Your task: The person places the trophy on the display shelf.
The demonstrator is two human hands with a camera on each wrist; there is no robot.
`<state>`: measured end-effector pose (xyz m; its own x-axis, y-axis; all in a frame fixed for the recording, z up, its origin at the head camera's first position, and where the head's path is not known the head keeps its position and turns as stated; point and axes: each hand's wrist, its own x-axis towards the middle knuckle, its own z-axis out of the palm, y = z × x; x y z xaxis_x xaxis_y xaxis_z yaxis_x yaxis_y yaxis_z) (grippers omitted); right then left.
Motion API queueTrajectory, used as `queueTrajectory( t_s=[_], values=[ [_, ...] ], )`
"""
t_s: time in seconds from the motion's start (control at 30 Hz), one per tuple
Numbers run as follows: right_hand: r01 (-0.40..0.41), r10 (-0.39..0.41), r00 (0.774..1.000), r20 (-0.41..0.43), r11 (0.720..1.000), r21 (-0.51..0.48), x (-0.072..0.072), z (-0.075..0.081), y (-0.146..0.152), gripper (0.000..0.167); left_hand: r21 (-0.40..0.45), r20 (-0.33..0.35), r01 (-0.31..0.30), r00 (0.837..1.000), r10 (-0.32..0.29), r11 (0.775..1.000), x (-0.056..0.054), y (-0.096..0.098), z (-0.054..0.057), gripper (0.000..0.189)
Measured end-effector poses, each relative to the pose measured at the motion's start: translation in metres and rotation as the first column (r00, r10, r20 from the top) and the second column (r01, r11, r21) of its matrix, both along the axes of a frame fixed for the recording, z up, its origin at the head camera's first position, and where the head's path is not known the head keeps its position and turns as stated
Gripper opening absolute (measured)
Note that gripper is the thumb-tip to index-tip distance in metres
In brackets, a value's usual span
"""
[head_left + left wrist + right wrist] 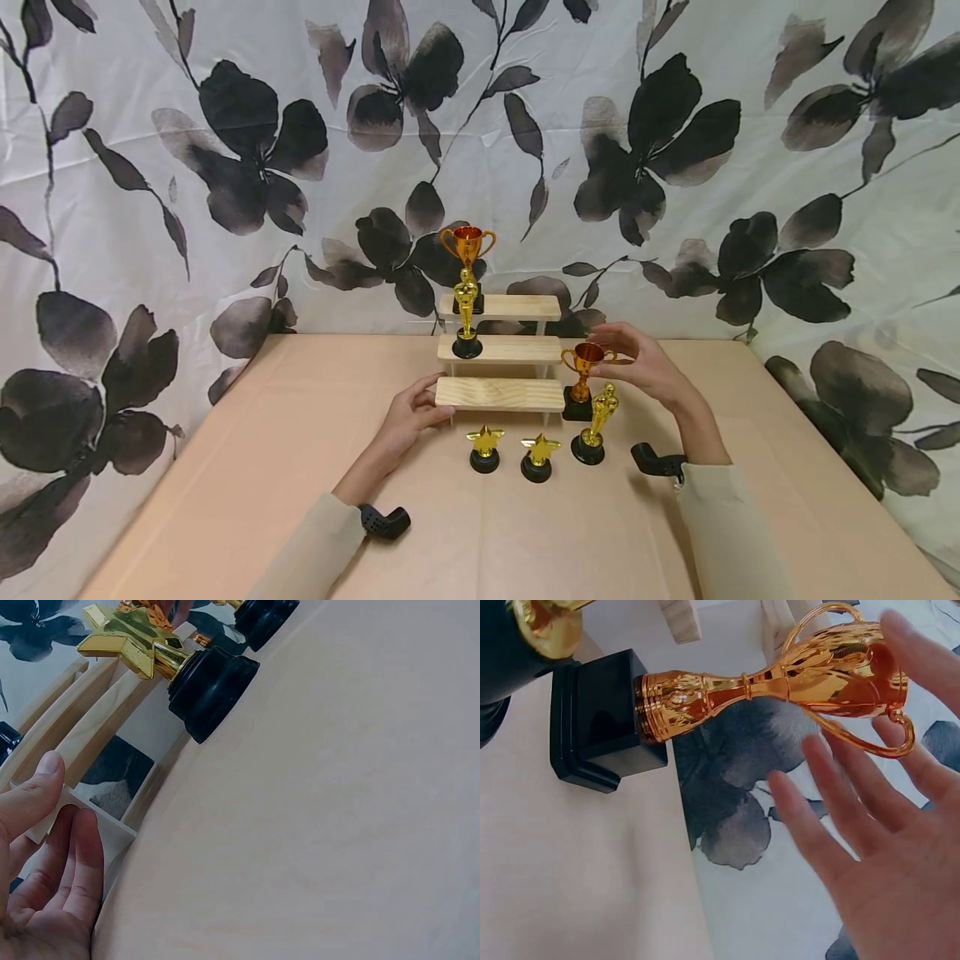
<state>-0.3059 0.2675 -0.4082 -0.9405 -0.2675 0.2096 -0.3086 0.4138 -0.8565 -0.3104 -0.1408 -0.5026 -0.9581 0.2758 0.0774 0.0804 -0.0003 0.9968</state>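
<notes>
A three-step wooden stand is at the centre. My left hand pinches its left end, thumb on the wood and fingers against the pale side support. Beside the stand's right end, a bronze-coloured trophy cup stands upright on a black base. My right hand is around its bowl, fingers spread and mostly straight; whether they touch it is unclear. Another trophy cup stands on the top step, partly hidden by a gold figure statuette on the middle step.
A second gold figure statuette stands in front of the right-hand cup. Two gold star trophies on black bases stand before the lowest step. A floral cloth hangs behind the table.
</notes>
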Motion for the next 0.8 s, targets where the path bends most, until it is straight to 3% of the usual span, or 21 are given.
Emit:
queueTrajectory(
  t_s=[0.2,0.4,0.6,0.8],
  values=[
    [-0.026,0.015,0.992,0.125,0.996,0.091,-0.006,-0.015,0.001,0.074,-0.006,-0.008,-0.003,1.0,0.003,1.0,0.001,0.0,0.0,0.073],
    [-0.086,0.075,0.978,0.193,0.995,0.05,-0.016,-0.029,0.001,0.063,0.002,-0.003,0.012,1.0,-0.012,1.0,-0.001,0.002,0.001,0.074],
    [-0.145,0.132,0.975,0.179,0.988,0.058,-0.028,-0.042,0.002,0.042,0.006,0.002,-0.005,1.0,0.005,1.0,-0.004,0.003,-0.001,0.074],
    [-0.183,0.166,0.974,0.154,0.978,0.104,-0.037,-0.048,0.005,0.043,-0.001,-0.008,-0.001,1.0,0.001,1.0,-0.006,0.004,-0.002,0.075]
  ],
)
